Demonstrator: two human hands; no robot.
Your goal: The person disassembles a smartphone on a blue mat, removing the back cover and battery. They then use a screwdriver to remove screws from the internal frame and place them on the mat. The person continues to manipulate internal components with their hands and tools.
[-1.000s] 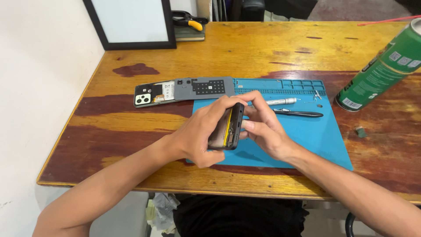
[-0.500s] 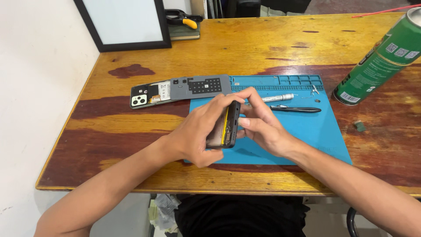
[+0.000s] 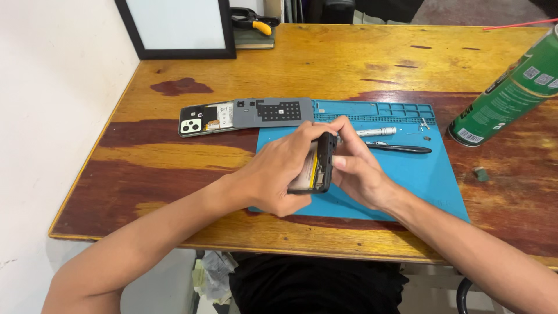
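An opened black smartphone [image 3: 319, 166] stands on its long edge above the blue work mat [image 3: 424, 180], its inside with a yellowish battery facing left. My left hand [image 3: 279, 174] wraps around the phone from the left, fingers curled over its top edge. On the other side my right hand [image 3: 354, 166] grips the phone's back, with the thumb pressed against the frame. The phone's removed back cover [image 3: 203, 119], with a camera block, lies flat on the wooden table [image 3: 174, 157] to the far left.
A grey panel [image 3: 273, 111] lies beside the back cover. A silver screwdriver [image 3: 378, 132] and black tweezers [image 3: 401, 149] rest on the mat. A green spray can [image 3: 505, 96] stands at right, a framed white board [image 3: 177, 26] and yellow-handled pliers [image 3: 256, 23] at the back.
Both hands keep hold of the phone in the same spot on the mat. Only the camera view has shifted slightly.
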